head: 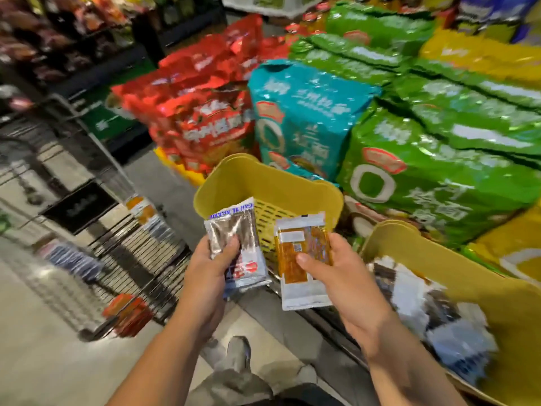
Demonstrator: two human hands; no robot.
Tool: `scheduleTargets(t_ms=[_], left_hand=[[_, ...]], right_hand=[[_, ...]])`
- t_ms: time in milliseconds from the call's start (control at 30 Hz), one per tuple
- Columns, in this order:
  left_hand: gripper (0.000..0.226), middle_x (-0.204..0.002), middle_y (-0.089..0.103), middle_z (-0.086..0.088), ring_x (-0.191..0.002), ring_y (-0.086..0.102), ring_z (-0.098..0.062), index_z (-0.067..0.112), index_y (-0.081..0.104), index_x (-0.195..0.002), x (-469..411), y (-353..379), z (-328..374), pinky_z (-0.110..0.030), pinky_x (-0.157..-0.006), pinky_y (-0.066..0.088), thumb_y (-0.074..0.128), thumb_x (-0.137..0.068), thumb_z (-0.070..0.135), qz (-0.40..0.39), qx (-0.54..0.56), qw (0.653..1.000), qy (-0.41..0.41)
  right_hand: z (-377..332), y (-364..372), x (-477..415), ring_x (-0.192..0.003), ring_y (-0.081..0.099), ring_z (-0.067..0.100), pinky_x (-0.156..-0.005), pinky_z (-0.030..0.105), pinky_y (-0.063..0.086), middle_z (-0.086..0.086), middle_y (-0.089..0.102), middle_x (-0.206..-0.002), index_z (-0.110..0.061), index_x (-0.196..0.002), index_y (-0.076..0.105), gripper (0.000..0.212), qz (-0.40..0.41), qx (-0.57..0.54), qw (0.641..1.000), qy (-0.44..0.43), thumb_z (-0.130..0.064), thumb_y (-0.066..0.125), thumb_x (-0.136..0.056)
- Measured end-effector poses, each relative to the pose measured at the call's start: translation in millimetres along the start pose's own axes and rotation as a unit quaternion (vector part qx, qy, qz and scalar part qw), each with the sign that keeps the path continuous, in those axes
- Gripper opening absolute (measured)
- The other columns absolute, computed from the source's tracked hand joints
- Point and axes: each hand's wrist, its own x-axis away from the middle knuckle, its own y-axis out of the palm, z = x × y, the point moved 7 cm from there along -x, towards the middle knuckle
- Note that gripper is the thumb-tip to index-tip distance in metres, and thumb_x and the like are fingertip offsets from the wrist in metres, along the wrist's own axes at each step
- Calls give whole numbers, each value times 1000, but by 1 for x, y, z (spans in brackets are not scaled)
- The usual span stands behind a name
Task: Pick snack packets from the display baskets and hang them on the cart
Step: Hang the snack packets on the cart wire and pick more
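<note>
Gripping silver packet (248,230) in L hand (205,268), orange packet (289,259) in R hand (342,268), thumbs clamped on fronts; long axes near upright, top ends toward yellow basket (234,177).

Crinkled, mirror-glossy foil on the silver rectangular snack packet (225,227). Smooth, shiny clear film with white sealed ends on the orange rectangular snack packet (289,272). Matt, smooth moulded plastic for the yellow perforated basket (263,183). Thin metal wire throughout the grey cart (137,247). High-gloss plastic film on the big green bags (424,189), teal bag (301,112) and red bags (205,112). Smooth, dull grey floor (35,332).
</note>
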Motion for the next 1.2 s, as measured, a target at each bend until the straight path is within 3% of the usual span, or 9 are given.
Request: scheduleTargets(t_ms=[100,167,267,433,667,767,867,1033,1200], left_hand=[[28,-87,74,-8,-62,70,-19,13,60,-125,3,-45,8,-28,-49,54,58,-98,19,46,21,999,-2],[38,-89,73,-10,-62,70,-21,12,59,-126,6,-76,17,-29,-48,54,62,-90,24,77,49,996,4],[28,-89,71,-8,-62,67,-22,13,60,-124,6,-126,25,-29,-47,54,59,-97,20,130,75,988,17],[19,-81,74,-3,-67,70,-22,13,63,-116,-9,-218,39,-43,-78,57,62,-98,20,197,107,974,22],[34,-107,77,-10,-101,73,-34,18,69,-116,-40,-350,85,-60,-97,53,75,-88,35,215,27,975,52],[30,-106,77,-10,-100,73,-33,17,69,-113,-46,-398,104,-54,-94,56,76,-88,34,223,31,972,67],[20,-100,78,-10,-89,76,-28,17,66,-110,-54,-440,114,-43,-80,62,71,-93,27,223,31,973,60],[31,-101,78,-5,-86,77,-23,22,61,-121,-73,-499,106,-41,-77,61,73,-92,21,228,23,973,18],[28,-104,78,-7,-85,76,-21,17,65,-120,-97,-533,79,-32,-70,58,71,-93,14,259,43,965,-18]], right_hand=[[-2,44,-16,-107,68,1,-94,27,52,-19,73,-114,-28,-128,60,38,-41,11,999,11,-12,69,-94],[-3,78,-26,-106,71,8,-94,34,54,-12,75,-112,-25,-123,64,33,-67,28,997,16,-9,68,-94],[1,123,-36,-103,73,19,-96,46,55,-1,77,-110,-20,-121,66,30,-83,39,995,27,-6,66,-94],[16,205,-52,-104,72,26,-101,51,52,5,77,-108,-18,-113,70,24,-104,51,992,40,-7,69,-92],[59,333,-82,-111,70,29,-107,54,47,8,76,-112,-16,-118,70,29,-132,53,987,72,-12,73,-89],[79,379,-94,-111,69,32,-105,49,50,10,76,-110,-12,-116,70,25,-127,50,986,97,-9,69,-91],[92,420,-99,-102,73,30,-97,44,55,12,77,-105,-9,-112,70,21,-132,53,982,127,-3,65,-93],[110,462,-106,-101,73,31,-96,50,54,14,76,-108,-9,-117,69,25,-150,66,972,168,-2,65,-92],[130,472,-126,-104,73,34,-97,52,53,16,75,-110,-7,-116,70,25,-143,88,967,192,-3,66,-92]])
